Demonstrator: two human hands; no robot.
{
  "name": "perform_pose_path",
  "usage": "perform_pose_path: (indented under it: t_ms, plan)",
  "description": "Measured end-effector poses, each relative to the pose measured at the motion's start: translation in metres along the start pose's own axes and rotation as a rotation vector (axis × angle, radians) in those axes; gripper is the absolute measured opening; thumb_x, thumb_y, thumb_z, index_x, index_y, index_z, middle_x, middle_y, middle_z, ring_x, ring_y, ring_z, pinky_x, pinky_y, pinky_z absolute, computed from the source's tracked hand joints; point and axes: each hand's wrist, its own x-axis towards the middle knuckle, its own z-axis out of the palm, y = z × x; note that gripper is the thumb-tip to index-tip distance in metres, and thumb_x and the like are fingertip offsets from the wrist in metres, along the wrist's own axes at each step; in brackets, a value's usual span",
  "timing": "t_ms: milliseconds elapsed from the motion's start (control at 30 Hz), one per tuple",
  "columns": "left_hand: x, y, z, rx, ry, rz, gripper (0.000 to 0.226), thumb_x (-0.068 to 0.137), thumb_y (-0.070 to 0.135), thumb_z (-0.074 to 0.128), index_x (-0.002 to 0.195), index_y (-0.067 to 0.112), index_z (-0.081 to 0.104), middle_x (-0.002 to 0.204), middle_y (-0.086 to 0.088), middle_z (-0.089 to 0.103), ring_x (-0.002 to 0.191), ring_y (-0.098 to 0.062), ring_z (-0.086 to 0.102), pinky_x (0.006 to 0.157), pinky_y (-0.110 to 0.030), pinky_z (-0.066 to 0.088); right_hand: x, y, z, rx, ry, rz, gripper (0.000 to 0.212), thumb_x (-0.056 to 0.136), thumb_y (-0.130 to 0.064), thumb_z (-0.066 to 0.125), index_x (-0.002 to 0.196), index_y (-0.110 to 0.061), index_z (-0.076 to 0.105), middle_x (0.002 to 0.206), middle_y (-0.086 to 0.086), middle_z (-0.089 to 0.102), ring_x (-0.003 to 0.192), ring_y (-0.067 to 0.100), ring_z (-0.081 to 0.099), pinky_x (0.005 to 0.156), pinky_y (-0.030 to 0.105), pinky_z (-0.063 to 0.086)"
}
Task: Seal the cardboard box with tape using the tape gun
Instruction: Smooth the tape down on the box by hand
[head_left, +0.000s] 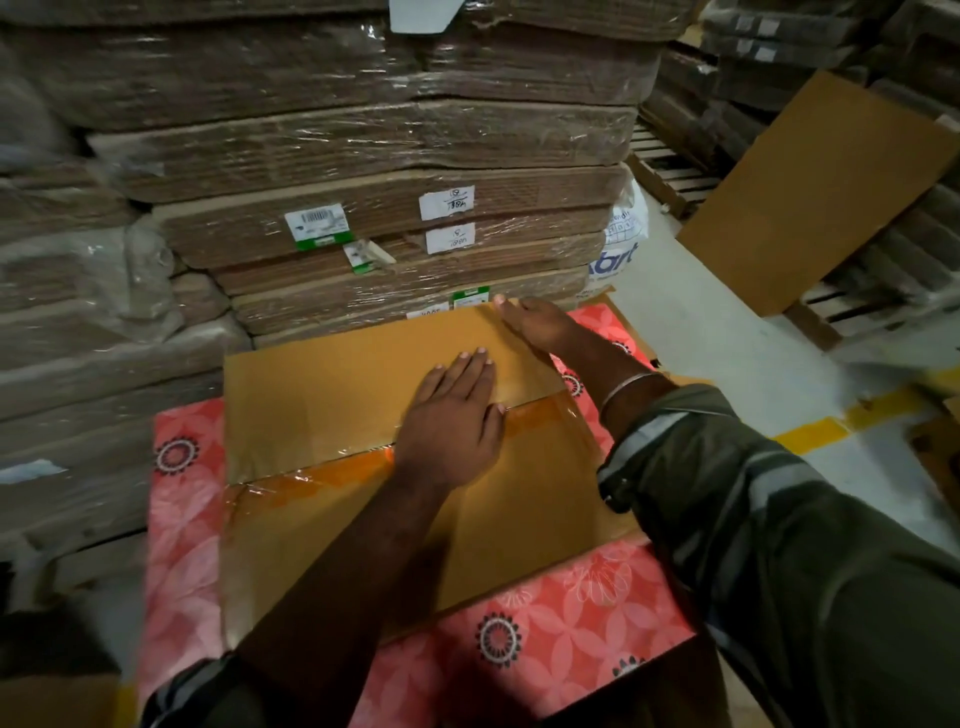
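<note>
A brown cardboard box lies in front of me on a pink flowered surface, its two top flaps closed. A strip of clear tape runs along the seam between the flaps. My left hand lies flat, palm down, on the taped seam near the middle of the box. My right hand rests flat on the far right corner of the box, fingers spread. Neither hand holds anything. No tape gun is in view.
Shrink-wrapped stacks of flattened cartons rise directly behind the box and to the left. A loose cardboard sheet leans against stacks on wooden pallets at the right. A yellow line crosses the grey floor on the right.
</note>
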Motion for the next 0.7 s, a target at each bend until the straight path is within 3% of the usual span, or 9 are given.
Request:
perform_pose_path:
  t_ms: [133, 233, 367, 467, 567, 600, 633, 700]
  plan:
    - [0.001, -0.001, 0.000, 0.003, -0.017, 0.008, 0.066, 0.104, 0.049, 0.019, 0.161, 0.017, 0.026, 0.169, -0.001, 0.022, 0.157, -0.017, 0.018, 0.127, -0.044, 0.017, -0.026, -0.035, -0.005, 0.004, -0.008, -0.002, 0.097, 0.086, -0.082, 0.046, 0.153, -0.012, 0.044, 0.160, 0.011, 0.042, 0.142, 0.033, 0.045, 0.113, 0.046, 0.038]
    - [0.002, -0.001, 0.000, 0.017, -0.016, 0.006, 0.066, 0.104, 0.049, 0.020, 0.161, 0.017, 0.026, 0.169, -0.001, 0.023, 0.157, -0.017, 0.019, 0.127, -0.043, 0.017, -0.025, -0.035, -0.005, -0.031, -0.021, -0.009, 0.096, 0.086, -0.083, 0.043, 0.150, -0.012, 0.046, 0.156, 0.012, 0.046, 0.139, 0.032, 0.048, 0.113, 0.047, 0.039]
    - [0.001, -0.001, 0.001, 0.018, -0.017, 0.008, 0.065, 0.104, 0.048, 0.022, 0.161, 0.017, 0.027, 0.169, -0.001, 0.023, 0.157, -0.017, 0.019, 0.127, -0.043, 0.017, -0.031, -0.029, 0.005, 0.112, -0.006, -0.081, 0.062, 0.108, -0.052, 0.034, 0.155, -0.012, 0.036, 0.156, 0.008, 0.041, 0.142, 0.024, 0.040, 0.104, 0.028, 0.032]
    - [0.000, 0.000, -0.001, 0.020, -0.031, 0.009, 0.065, 0.105, 0.049, 0.021, 0.161, 0.017, 0.025, 0.170, -0.001, 0.021, 0.157, -0.017, 0.018, 0.127, -0.043, 0.016, -0.028, -0.021, 0.007, 0.114, -0.009, -0.108, 0.066, 0.107, -0.058, 0.028, 0.160, -0.019, 0.028, 0.168, 0.005, 0.027, 0.153, 0.023, 0.027, 0.117, 0.036, 0.023]
    - [0.000, -0.001, -0.002, 0.017, -0.035, 0.016, 0.065, 0.104, 0.049, 0.020, 0.161, 0.017, 0.026, 0.170, -0.001, 0.022, 0.157, -0.017, 0.019, 0.127, -0.043, 0.017, -0.027, -0.009, 0.004, 0.106, -0.001, -0.059, 0.101, 0.084, -0.089, 0.032, 0.161, -0.024, 0.022, 0.168, 0.007, 0.027, 0.152, 0.028, 0.030, 0.123, 0.046, 0.024]
    - [0.000, -0.001, -0.001, 0.018, -0.031, 0.017, 0.065, 0.104, 0.049, 0.021, 0.160, 0.017, 0.028, 0.169, -0.001, 0.023, 0.157, -0.018, 0.019, 0.127, -0.043, 0.017, -0.031, -0.008, 0.001, 0.113, 0.012, -0.056, 0.110, 0.076, -0.096, 0.032, 0.161, -0.025, 0.025, 0.168, 0.006, 0.030, 0.152, 0.028, 0.031, 0.123, 0.047, 0.025]
    - [0.001, -0.002, -0.001, 0.019, -0.025, 0.019, 0.065, 0.104, 0.048, 0.023, 0.160, 0.016, 0.029, 0.169, -0.001, 0.025, 0.156, -0.018, 0.021, 0.127, -0.043, 0.018, -0.041, -0.007, -0.003, 0.121, 0.030, -0.055, 0.107, 0.079, -0.094, 0.033, 0.159, -0.022, 0.033, 0.166, 0.005, 0.034, 0.151, 0.026, 0.034, 0.123, 0.045, 0.027]
    - [0.000, -0.003, 0.000, 0.026, -0.018, 0.022, 0.064, 0.104, 0.047, 0.025, 0.159, 0.016, 0.032, 0.168, -0.001, 0.028, 0.155, -0.018, 0.024, 0.126, -0.043, 0.020, -0.068, -0.004, -0.012, 0.190, 0.118, -0.097, 0.071, 0.098, -0.067, 0.044, 0.145, -0.014, 0.055, 0.150, 0.005, 0.055, 0.138, 0.025, 0.050, 0.115, 0.037, 0.036]
